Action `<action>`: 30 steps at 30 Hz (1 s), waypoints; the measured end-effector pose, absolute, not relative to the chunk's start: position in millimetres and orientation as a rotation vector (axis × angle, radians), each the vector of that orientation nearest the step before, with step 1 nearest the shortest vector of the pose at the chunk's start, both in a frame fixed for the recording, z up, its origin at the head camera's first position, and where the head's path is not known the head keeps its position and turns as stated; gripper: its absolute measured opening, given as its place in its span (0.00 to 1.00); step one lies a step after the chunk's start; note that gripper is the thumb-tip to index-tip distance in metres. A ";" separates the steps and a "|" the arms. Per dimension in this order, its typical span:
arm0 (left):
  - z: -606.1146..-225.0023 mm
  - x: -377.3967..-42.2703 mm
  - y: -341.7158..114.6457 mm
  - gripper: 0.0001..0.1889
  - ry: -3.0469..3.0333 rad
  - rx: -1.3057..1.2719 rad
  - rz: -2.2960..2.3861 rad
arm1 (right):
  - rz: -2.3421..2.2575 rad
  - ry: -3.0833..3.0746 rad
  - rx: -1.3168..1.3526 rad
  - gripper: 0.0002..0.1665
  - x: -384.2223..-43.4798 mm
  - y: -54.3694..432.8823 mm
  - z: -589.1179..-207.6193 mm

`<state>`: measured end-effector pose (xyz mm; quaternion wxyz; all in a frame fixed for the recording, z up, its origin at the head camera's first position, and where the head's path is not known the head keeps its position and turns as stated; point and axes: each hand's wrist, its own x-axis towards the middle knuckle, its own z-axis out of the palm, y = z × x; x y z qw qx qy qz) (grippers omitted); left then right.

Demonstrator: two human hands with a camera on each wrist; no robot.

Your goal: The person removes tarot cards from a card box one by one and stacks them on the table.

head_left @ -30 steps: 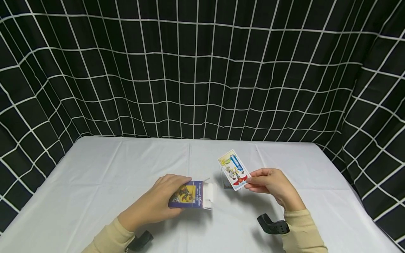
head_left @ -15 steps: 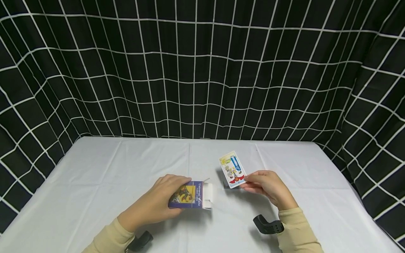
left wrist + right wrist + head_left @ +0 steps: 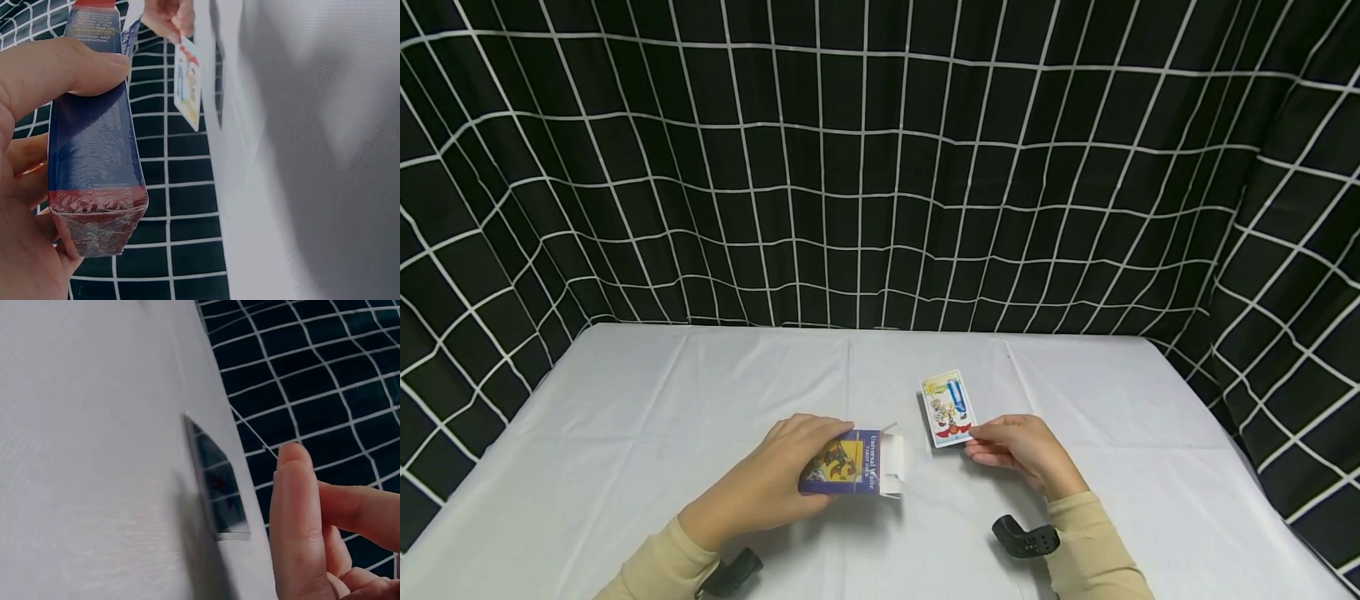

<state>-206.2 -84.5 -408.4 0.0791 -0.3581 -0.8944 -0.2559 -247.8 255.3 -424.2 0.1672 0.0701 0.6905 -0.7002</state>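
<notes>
Head view: the left hand (image 3: 775, 475) gripped the blue tarot box (image 3: 853, 462), whose open end faced right; to the right of the box, and slightly farther from the person, the right hand (image 3: 1022, 450) pinched an illustrated card (image 3: 948, 407). Left wrist view: the thumb (image 3: 100, 72) lay across the box's narrow side, the card hanging beyond the box. Right wrist view: a dark glossy rectangle (image 3: 217, 481) lay on the white cloth (image 3: 106, 450).

Box (image 3: 850, 462) I'm holding is glossy cardboard, crinkly clear film (image 3: 100, 215) on one end; card (image 3: 948, 408) looks like smooth paper, tablecloth (image 3: 917, 537) is matt.
</notes>
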 end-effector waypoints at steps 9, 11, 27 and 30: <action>-407.6 -205.1 -83.1 0.41 -2.684 -1.073 -0.761 | -2.025 1.906 0.237 0.05 -251.6 254.0 -436.4; -407.6 -205.2 -82.9 0.41 -2.684 -1.071 -0.759 | -2.025 1.905 0.244 0.03 -252.2 253.2 -438.9; -409.4 -205.5 -82.0 0.41 -2.685 -1.079 -0.754 | -1.819 2.155 0.364 0.07 -248.5 246.4 -444.4; -409.6 -205.3 -81.8 0.41 -2.684 -1.079 -0.752 | -1.784 2.196 0.359 0.07 -247.7 245.5 -445.6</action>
